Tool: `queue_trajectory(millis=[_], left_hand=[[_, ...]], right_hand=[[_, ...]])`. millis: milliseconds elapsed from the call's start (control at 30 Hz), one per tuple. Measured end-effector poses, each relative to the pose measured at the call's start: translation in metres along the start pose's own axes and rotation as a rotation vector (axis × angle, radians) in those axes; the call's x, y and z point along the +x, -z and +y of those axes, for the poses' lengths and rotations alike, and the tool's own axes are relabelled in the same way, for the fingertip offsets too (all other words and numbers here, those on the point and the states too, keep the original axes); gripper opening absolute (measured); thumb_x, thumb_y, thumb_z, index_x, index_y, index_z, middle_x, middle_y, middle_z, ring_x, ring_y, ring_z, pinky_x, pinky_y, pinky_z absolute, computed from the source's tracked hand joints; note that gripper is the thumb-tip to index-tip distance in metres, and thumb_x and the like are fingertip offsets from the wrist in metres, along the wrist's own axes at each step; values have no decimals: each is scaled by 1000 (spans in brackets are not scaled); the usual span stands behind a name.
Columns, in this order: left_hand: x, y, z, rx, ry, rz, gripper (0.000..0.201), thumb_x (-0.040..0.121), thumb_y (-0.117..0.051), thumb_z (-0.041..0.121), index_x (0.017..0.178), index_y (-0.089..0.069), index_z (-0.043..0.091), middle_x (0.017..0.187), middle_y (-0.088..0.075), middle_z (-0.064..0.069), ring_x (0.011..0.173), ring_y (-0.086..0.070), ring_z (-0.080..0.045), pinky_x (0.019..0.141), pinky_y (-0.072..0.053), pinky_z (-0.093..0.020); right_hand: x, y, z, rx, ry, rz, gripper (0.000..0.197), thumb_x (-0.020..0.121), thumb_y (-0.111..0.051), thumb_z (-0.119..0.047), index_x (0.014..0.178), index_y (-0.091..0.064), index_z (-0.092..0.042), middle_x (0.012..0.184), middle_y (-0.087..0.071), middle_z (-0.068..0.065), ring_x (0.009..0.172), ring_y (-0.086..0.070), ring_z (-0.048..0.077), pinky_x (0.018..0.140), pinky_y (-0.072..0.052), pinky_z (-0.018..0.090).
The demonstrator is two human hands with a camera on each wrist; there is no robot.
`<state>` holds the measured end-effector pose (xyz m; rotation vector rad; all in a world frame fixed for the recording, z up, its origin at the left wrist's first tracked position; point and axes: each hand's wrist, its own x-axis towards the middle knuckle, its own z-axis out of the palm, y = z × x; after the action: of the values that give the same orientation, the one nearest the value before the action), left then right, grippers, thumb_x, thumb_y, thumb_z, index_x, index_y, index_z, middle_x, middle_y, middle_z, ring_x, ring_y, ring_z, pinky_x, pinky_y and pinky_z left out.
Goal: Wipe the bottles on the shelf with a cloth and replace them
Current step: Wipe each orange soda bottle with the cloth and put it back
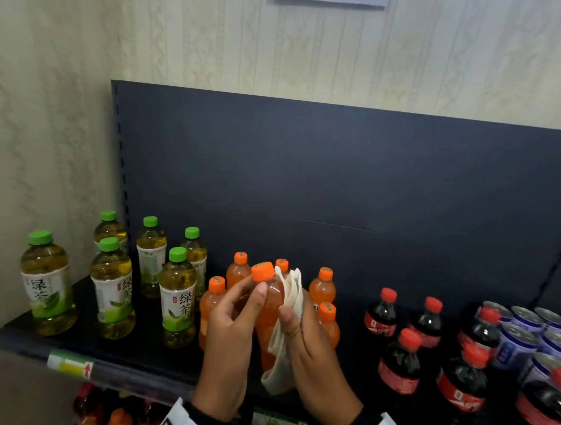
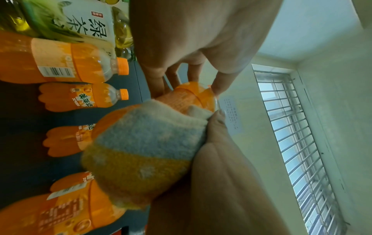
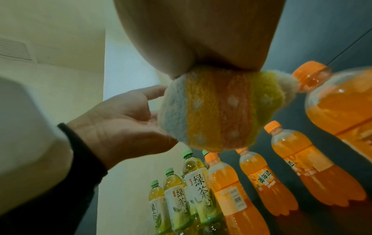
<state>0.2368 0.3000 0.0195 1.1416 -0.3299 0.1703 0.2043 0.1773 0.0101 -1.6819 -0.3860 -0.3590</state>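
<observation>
An orange soda bottle (image 1: 271, 304) with an orange cap is lifted in front of the dark shelf (image 1: 77, 342). My left hand (image 1: 252, 305) grips its upper part, thumb just under the cap. My right hand (image 1: 296, 324) clasps a striped fluffy cloth (image 1: 278, 371) round the bottle's body. In the left wrist view the cloth (image 2: 145, 139) covers the bottle (image 2: 193, 97) below its label. In the right wrist view the cloth (image 3: 217, 111) hides the held bottle, and the left hand (image 3: 120, 114) reaches in behind it.
Several green tea bottles (image 1: 178, 291) stand on the shelf's left. Several orange soda bottles (image 1: 322, 287) stand behind my hands. Cola bottles (image 1: 401, 359) and cans (image 1: 523, 322) fill the right. A lower shelf holds more bottles (image 1: 119, 416). A dark back panel (image 1: 337, 182) rises behind.
</observation>
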Motion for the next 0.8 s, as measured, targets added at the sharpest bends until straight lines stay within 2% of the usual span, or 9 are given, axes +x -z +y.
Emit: queue_trajectory(millis=[100, 167, 267, 400, 467, 533, 600, 667, 800], left_hand=[[-3, -1, 1, 2, 15, -34, 26, 78, -74, 43, 103, -79, 40, 107, -80, 10, 100, -76, -7, 75, -62, -21], [-3, 0, 3, -27, 32, 5, 27, 77, -75, 40, 103, -80, 35, 108, -80, 4, 102, -76, -12, 81, -63, -28], [4, 7, 6, -135, 83, 99, 36, 81, -73, 35, 112, -78, 19, 117, -77, -11, 113, -72, -28, 102, -54, -50], [14, 18, 14, -180, 81, 129, 40, 81, -70, 40, 114, -78, 18, 111, -79, -12, 100, -76, -25, 93, -55, -45], [15, 19, 12, -178, 84, 113, 41, 80, -70, 43, 113, -79, 21, 112, -80, -7, 101, -77, -21, 92, -54, -43], [12, 14, 6, -155, 110, 98, 37, 78, -72, 42, 110, -80, 25, 114, -79, -5, 105, -75, -22, 95, -55, -45], [6, 5, -1, -123, 134, 79, 29, 78, -73, 36, 104, -82, 28, 111, -80, -5, 105, -76, -21, 93, -56, -42], [1, -3, -4, -114, 144, 49, 27, 79, -72, 30, 103, -83, 27, 108, -81, -4, 103, -77, -20, 89, -55, -40], [6, 6, 4, -130, 126, 98, 34, 77, -69, 30, 107, -81, 19, 111, -80, -10, 104, -76, -27, 95, -56, -48]], right_hand=[[0, 2, 3, -53, 4, -12, 75, 102, -51, -61, 166, -27, -29, 155, -55, -16, 144, -52, 1, 120, -43, 27], [-2, 3, 7, -119, 24, -9, 66, 103, -54, -58, 162, -34, -35, 152, -56, -19, 142, -52, -1, 118, -43, 23], [-6, 9, 13, -159, 30, -8, 51, 107, -59, -39, 156, -45, -36, 151, -59, -15, 142, -53, 2, 117, -42, 23], [-6, 24, 18, -126, 3, 40, 41, 104, -57, 5, 128, -74, -24, 126, -77, -6, 123, -70, 10, 105, -52, 26], [-1, 30, 12, -35, -3, 151, 45, 101, -57, 12, 111, -82, -25, 113, -82, 1, 111, -76, 14, 95, -55, 25], [9, 31, 1, 22, 36, 271, 32, 103, -63, -5, 112, -80, -31, 113, -81, -1, 108, -76, 14, 91, -56, 22], [16, 25, -10, 33, 88, 291, 25, 102, -64, -26, 120, -76, -39, 119, -79, -4, 112, -74, 11, 94, -58, 25], [16, 15, -13, 39, 94, 208, 29, 103, -62, -35, 131, -70, -40, 128, -76, -6, 120, -71, 12, 103, -57, 32], [-4, 1, 12, -62, 46, -33, 60, 100, -58, -62, 154, -48, -39, 158, -51, -21, 147, -47, -1, 122, -40, 26]])
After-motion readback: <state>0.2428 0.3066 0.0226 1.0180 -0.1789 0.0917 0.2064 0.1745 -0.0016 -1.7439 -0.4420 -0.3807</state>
